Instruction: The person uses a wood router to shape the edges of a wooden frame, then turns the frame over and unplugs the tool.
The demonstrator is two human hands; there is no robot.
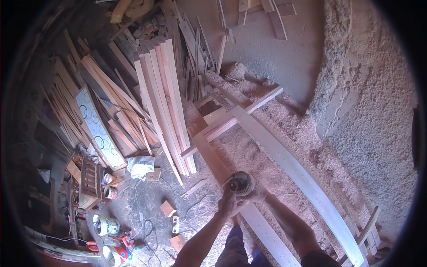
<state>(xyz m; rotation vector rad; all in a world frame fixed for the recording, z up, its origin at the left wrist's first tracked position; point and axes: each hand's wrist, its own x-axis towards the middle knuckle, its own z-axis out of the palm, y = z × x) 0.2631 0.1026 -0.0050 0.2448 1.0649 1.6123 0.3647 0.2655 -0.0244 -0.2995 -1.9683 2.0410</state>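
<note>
Two long planks [267,236] lie above shavings-littered ground [250,155] beside a rough wall [373,133].

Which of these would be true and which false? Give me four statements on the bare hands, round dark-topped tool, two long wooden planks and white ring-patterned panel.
1. The bare left hand and bare right hand hold the round dark-topped tool. True.
2. The tool is over the right plank. False: it is over the long, flat wooden left plank.
3. Pale, loose wood shavings lie between the planks. True.
4. The panel is right of the hands. False: the white ring-patterned panel is to their left.
</note>
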